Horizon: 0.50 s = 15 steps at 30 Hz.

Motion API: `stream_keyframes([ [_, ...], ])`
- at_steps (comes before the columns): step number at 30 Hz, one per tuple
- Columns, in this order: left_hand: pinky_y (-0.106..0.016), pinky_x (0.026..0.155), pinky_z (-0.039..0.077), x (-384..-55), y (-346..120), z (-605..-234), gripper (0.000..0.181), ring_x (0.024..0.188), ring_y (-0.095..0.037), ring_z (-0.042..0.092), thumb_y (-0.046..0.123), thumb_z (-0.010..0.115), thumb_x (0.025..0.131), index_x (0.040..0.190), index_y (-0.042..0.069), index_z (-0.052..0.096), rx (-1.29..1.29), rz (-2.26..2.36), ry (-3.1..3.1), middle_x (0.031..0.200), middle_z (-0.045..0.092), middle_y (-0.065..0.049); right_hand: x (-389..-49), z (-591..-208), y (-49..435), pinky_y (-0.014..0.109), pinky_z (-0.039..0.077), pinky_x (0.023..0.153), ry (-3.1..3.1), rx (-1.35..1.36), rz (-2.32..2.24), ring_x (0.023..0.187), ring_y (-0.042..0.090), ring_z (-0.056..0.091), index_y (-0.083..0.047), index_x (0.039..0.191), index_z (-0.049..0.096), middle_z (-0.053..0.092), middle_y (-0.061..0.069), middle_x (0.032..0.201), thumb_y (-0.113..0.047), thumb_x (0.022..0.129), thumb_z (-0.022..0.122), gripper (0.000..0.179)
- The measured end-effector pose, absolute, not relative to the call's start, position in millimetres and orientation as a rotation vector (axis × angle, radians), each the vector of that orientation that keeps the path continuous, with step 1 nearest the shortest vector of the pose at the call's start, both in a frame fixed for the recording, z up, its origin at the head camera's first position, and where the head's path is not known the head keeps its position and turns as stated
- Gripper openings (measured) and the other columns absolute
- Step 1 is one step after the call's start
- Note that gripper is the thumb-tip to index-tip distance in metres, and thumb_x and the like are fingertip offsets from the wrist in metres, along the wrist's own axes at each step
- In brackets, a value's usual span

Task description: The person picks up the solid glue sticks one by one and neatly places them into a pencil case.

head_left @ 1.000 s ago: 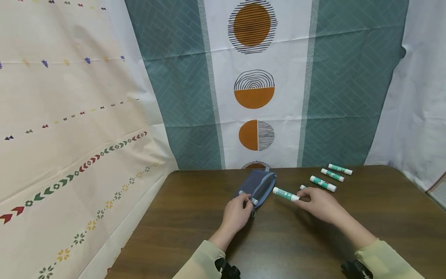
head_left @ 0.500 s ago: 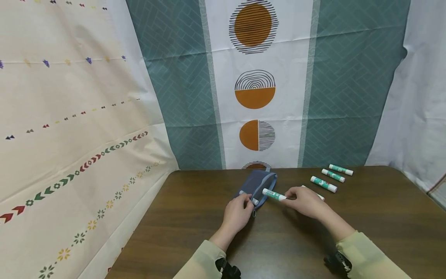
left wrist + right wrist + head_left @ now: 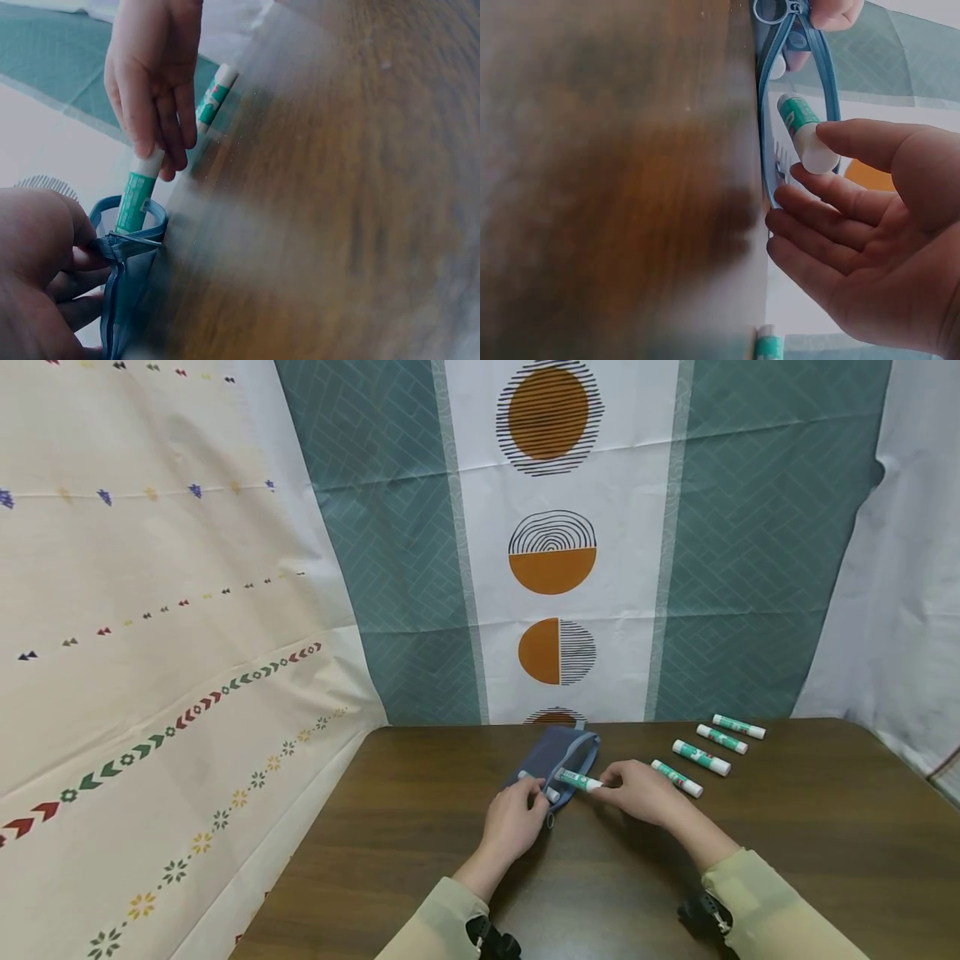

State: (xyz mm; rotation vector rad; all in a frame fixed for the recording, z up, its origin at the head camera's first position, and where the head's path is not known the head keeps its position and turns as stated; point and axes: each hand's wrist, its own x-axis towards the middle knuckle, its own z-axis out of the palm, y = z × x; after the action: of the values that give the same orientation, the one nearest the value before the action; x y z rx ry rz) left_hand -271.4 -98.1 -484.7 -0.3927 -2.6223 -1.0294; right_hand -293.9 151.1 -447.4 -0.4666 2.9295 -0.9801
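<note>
A dark blue zip pouch [image 3: 542, 750] lies on the table with its zip gaping toward the right. My left hand [image 3: 513, 818] pinches the pouch's near edge beside the zip, which the left wrist view shows at the mouth's rim. Between thumb and fingers of my right hand [image 3: 641, 791] is a green-and-white glue stick [image 3: 576, 779], gripped by its white end. Its far end reaches into the pouch's mouth, as the right wrist view also shows for the glue stick [image 3: 799, 114]. Another white glue stick [image 3: 553, 795] shows inside the pouch, partly hidden by my left fingers.
Several more glue sticks [image 3: 701, 757] lie in a slanting row on the brown table [image 3: 600, 885], right of my right hand. A patterned cloth [image 3: 558, 568] hangs behind the table's back edge. A pale curtain [image 3: 187, 693] hangs along the left side.
My right hand has moved left with the glue stick, from beside the pouch to its mouth, and the stick's tip is now inside. My left hand keeps its hold on the pouch.
</note>
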Motion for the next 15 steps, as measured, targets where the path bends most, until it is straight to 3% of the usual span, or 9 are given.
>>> stream_keyframes([
  [15,-0.048,0.094,0.058,-271.6,-98.2,-484.7,0.015,0.12,-0.03,0.075,0.011,0.067,0.102,0.089,0.017,0.071,-0.393,-1.011,-2.637,0.129,0.08,-0.002,-308.3,-451.3,130.9,0.036,0.048,0.066,2.908,-0.47,-0.958,0.072,0.017,0.058,-0.014,0.094,0.077,0.065,-0.002,0.081,-0.035,0.1,0.079,0.022],
])
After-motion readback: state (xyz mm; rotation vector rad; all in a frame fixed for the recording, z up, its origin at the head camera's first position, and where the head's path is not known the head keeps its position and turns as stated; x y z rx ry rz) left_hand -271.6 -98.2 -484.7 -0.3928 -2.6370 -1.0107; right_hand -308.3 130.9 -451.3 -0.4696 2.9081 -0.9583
